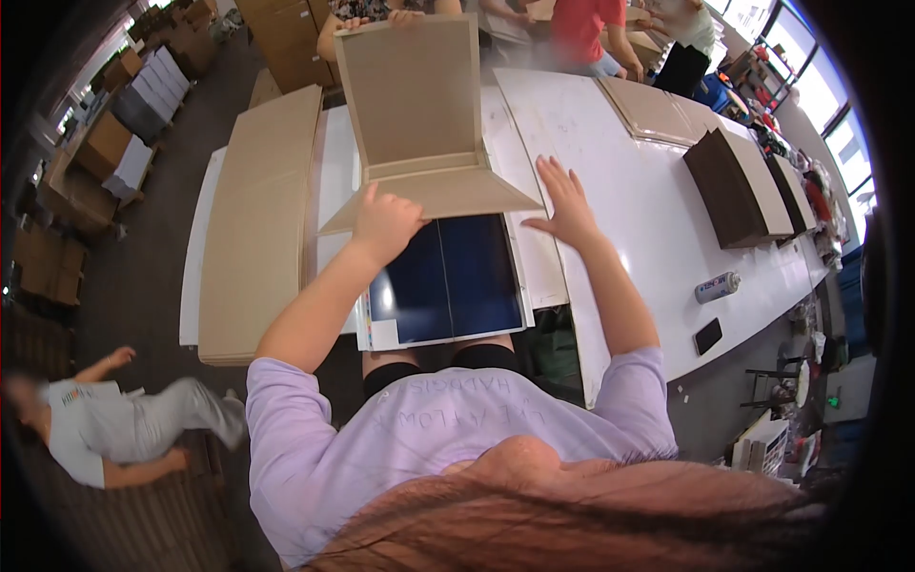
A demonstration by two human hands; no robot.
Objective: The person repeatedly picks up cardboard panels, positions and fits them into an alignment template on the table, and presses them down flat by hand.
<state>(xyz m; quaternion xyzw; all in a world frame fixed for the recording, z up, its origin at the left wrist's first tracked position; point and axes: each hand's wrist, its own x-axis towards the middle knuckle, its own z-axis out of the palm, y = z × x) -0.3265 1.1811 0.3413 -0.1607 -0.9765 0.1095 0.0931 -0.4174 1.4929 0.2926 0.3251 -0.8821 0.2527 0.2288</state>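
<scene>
A tan cardboard box blank [410, 95] stands partly folded in front of me, one wide panel upright and a flap leaning toward me. My left hand [386, 227] is closed on the flap's near edge, at its left part. Just off the flap's right corner, my right hand [569, 210] is raised with fingers spread, holding nothing. Below the flap lies a glossy dark blue printed sheet [467, 281] with a white border and a line down its middle. The cardboard hides its far part.
A person's hands [379, 21] hold the upright panel's top edge from across the table. Flat cardboard sheets [257, 229] are stacked at left. On the white table [620, 248] at right are a cardboard stack [739, 186], a spray can [717, 287] and a phone [708, 336]. Other people are nearby.
</scene>
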